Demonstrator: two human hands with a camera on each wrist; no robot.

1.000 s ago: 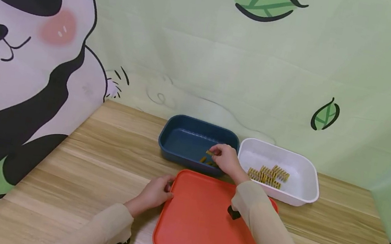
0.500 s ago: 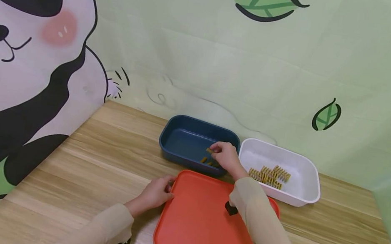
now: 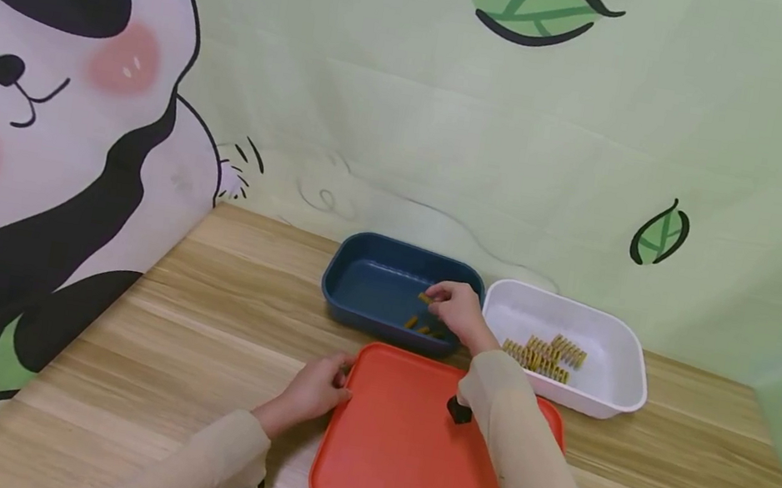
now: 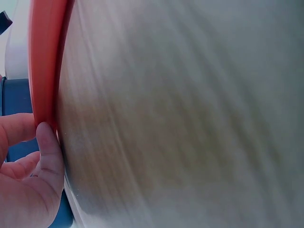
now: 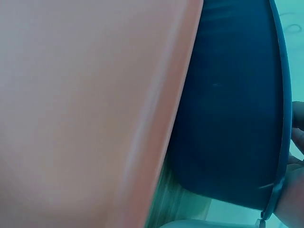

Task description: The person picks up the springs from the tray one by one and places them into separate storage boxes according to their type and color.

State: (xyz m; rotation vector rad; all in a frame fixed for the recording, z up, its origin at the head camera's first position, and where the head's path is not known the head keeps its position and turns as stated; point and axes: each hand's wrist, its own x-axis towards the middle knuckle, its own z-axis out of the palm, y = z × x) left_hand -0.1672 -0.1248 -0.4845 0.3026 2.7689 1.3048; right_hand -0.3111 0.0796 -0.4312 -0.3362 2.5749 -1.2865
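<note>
In the head view my right hand [image 3: 458, 311] reaches over the near right of a dark blue bin [image 3: 360, 322]. Its fingertips pinch a small yellow-brown ridged piece [image 3: 424, 298], partly hidden by the fingers. Several similar pieces [image 3: 412, 322] lie on the bin's floor below the hand. My left hand [image 3: 314, 389] is at the left edge of a red tray [image 3: 406, 449]; in the left wrist view thumb and finger pinch the tray's rim [image 4: 46, 71]. The right wrist view shows the bin's outer wall [image 5: 232, 109], with only bits of the right hand beyond its rim.
A white bin [image 3: 609, 378] stands right of the blue one, with several yellow-brown ridged pieces [image 3: 544, 357] heaped at its near side. Both bins sit behind the tray on a wooden tabletop [image 3: 241, 281]. A printed cloth backdrop [image 3: 398, 93] rises behind the table.
My right hand has edged slightly farther over the blue bin, still holding the small ridged piece. The left hand stays at the tray's edge, and the head view has shifted a little.
</note>
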